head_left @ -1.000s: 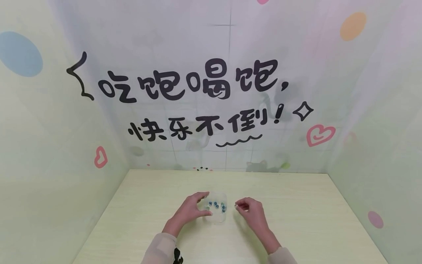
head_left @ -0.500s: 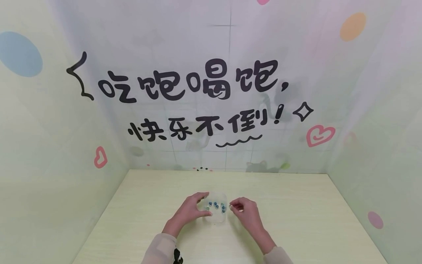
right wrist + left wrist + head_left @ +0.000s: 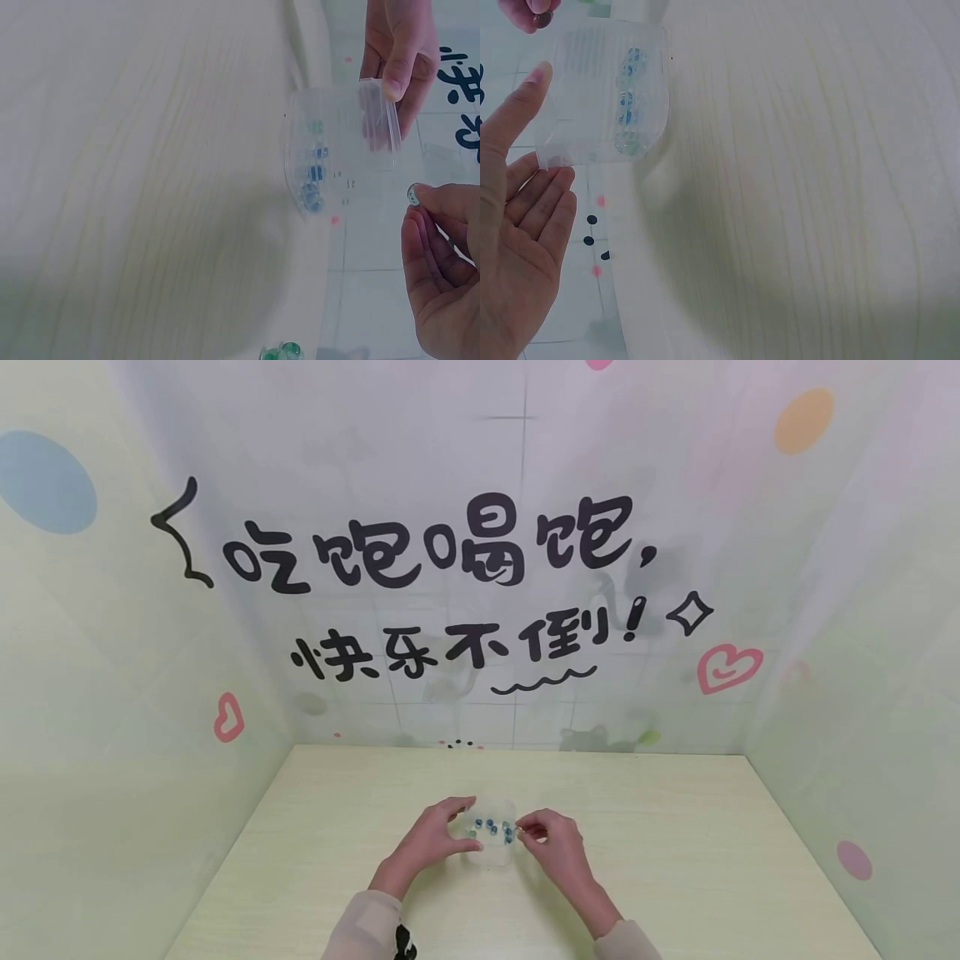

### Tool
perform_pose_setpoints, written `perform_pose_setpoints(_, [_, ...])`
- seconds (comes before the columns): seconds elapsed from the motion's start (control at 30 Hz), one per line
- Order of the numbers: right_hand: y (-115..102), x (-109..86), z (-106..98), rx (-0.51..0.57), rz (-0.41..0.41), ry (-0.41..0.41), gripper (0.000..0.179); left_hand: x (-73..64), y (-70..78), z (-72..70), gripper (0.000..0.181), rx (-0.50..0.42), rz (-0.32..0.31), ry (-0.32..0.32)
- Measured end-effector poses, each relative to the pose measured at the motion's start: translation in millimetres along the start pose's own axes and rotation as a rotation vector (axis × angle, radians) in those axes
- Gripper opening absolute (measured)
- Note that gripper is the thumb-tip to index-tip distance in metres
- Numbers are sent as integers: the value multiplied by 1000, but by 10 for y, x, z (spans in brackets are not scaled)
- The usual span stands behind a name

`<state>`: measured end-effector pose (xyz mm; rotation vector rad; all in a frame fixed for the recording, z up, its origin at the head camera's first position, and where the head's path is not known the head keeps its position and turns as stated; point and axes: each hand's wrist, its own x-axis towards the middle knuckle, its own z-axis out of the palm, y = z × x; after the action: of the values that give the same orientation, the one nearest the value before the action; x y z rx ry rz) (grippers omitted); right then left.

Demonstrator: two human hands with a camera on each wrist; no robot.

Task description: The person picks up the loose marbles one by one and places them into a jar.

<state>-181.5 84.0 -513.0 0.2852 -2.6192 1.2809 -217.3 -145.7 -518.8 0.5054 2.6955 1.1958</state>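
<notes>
A clear plastic box [image 3: 491, 857] stands on the table, with several blue and green glass marbles [image 3: 626, 116] on its bottom. My left hand [image 3: 429, 838] grips the box on its left side, thumb at the near corner and fingers at the far one. In the right wrist view, the thumb lies over the rim. My right hand [image 3: 553, 850] pinches a small glass marble [image 3: 413, 195] between thumb and forefinger. These fingertips are right at the right side of the box, level with its upper part.
Two green glass marbles [image 3: 282, 351] show at the lower edge of the right wrist view. The pale wooden table [image 3: 337, 793] ends at a printed curtain [image 3: 420, 718], and similar curtains rise at left and right.
My right hand has moved left with the pinched marble, from a gap beside the box up to its right side. The left hand and the box have stayed in place.
</notes>
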Motion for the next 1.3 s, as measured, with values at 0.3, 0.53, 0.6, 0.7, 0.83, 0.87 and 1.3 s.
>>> perform_pose_setpoints(0.3, [-34, -1, 26, 13, -40, 1, 11, -10, 5, -3, 76, 0, 11, 3])
perform_pose_setpoints(0.53, [-38, 9, 56, 14, -56, -1, 10, -16, -3, -8, 75, 2, 23, 4])
perform_pose_setpoints(0.6, [-33, 11, 67, 10, -61, -4, 10, -16, -2, -11, 75, 1, 24, 1])
perform_pose_setpoints(0.7, [-28, 13, 80, 13, -64, -11, 10, -16, 1, -14, 75, 4, 32, -1])
perform_pose_setpoints(0.83, [-27, 6, 93, 3, -71, -10, 10, -16, 7, -19, 74, 8, 38, -3])
perform_pose_setpoints(0.87, [-26, 4, 96, 1, -72, -8, 10, -16, 8, -19, 74, 9, 39, -3])
perform_pose_setpoints(1.3, [-23, 0, 69, 9, -83, -4, 11, -7, -17, -10, 75, 12, 38, -3])
